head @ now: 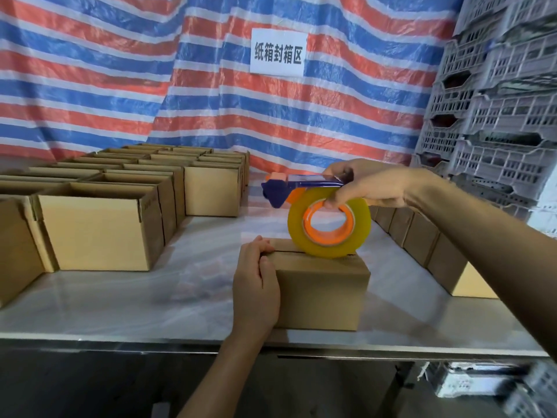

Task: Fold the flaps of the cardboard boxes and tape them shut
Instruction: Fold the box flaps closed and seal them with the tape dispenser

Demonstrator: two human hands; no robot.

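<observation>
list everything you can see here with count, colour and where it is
closed box: one, brown, table's near edge, centre
tape dispenser: one, blue and orange with a yellowish roll, on the closed box's top
open boxes: many, brown, rows on the table's left
side boxes: one row, brown, table's right, count unclear
table: one, pale and glossy
tarp: one, red, blue and white stripes, behind
sign: one, white, on the tarp
crates: a stack, grey, far right
left hand: grips the closed box's left end
right hand: grips the tape dispenser
</observation>
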